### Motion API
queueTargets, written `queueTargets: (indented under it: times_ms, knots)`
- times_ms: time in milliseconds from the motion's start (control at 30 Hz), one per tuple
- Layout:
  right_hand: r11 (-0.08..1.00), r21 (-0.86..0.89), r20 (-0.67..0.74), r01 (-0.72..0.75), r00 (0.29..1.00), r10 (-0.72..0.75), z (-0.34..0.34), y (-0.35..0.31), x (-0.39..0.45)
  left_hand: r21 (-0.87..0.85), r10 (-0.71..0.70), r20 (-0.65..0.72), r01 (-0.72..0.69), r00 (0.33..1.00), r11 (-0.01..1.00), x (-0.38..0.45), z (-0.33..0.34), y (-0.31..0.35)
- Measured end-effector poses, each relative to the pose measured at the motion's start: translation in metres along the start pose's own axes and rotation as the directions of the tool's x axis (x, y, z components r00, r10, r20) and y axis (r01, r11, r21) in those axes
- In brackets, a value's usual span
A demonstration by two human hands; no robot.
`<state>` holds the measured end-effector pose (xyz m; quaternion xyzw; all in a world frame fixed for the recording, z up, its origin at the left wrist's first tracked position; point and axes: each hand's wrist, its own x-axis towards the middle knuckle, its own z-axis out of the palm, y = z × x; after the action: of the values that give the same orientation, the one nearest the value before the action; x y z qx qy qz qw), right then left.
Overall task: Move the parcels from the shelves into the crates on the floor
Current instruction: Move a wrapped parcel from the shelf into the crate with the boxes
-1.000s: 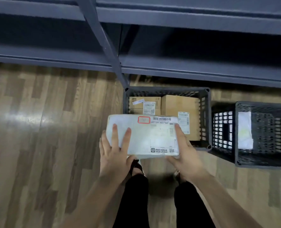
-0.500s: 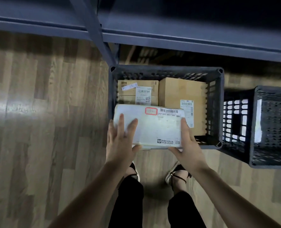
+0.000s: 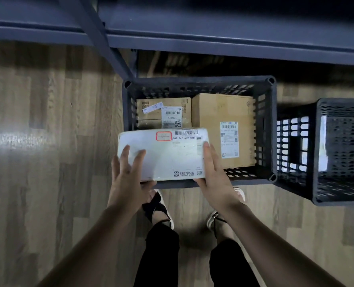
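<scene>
**White parcel held flat over near edge of crate**

Item: white parcel [image 3: 167,154], held level with its label face up. I read its long axis as running left to right across the view; the barcode strip sits along the far edge, the logo print at the near right corner. It hangs over the near left part of the dark crate [image 3: 265,129], its near edge overlapping the crate's near rim.

Left hand [image 3: 128,179]: arm reaching forward, fingers spread flat on the parcel's top near its left end, thumb tucked beneath the near edge. The grip is a pinch between fingers and thumb.

Right hand [image 3: 215,179]: fingers lying straight along the parcel's right end, the thumb going under the near right corner.

Inside the crate: a small brown box [image 3: 163,112] at far left, a larger brown box [image 3: 223,125] at right, both labelled. A second crate [image 3: 337,154] stands just beside, on the wooden floor [image 3: 47,162]. Grey shelf [image 3: 213,27] above.
</scene>
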<state>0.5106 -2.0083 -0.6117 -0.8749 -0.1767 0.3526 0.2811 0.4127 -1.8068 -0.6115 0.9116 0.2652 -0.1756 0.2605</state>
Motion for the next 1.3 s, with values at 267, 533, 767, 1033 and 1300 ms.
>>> queueTargets:
  times_ms: [267,533,767,1033,1300]
  knots:
    - [0.994,-0.106,-0.013,-0.04,0.999,0.039,0.016,0.007,-0.012,0.068,0.106,-0.026,-0.104,0.994,0.992,-0.012,0.008,-0.018]
    - [0.989,-0.141,0.057,-0.032,0.998,0.04,0.012,0.012,-0.017,0.137,0.13,-0.018,-0.127,0.991,0.982,-0.012,0.003,-0.018]
    - [0.995,-0.093,0.127,-0.035,0.991,0.047,0.006,0.018,-0.019,0.164,0.161,-0.074,-0.147,0.984,0.975,-0.017,0.007,-0.017]
    - [0.999,-0.035,0.096,-0.012,0.995,0.016,0.015,0.027,-0.026,0.148,0.198,-0.164,-0.174,0.966,0.974,-0.024,0.019,-0.02]
    - [0.977,0.153,0.098,-0.151,0.986,0.137,0.012,0.011,-0.032,0.088,0.209,-0.204,-0.195,0.956,0.977,-0.027,0.022,-0.028]
